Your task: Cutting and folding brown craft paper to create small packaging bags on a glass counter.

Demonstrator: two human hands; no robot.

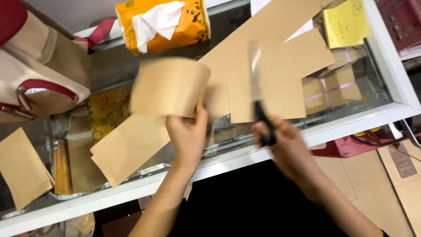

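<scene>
Left hand [187,134] raised, fingers pinched shut, thumb up; right hand [280,140] fisted closed, blurred; both forearms reach forward.

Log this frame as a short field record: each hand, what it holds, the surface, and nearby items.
left hand: grips a curled brown paper sheet by its lower edge
right hand: holds scissors by black handles, blades pointing away, motion-blurred
surface: glass counter with white frame
paper pieces: large cut sheet under the scissors, another lower left
tissue pack: orange, at the far edge
bag: beige with red trim, left
yellow note: top right
</scene>
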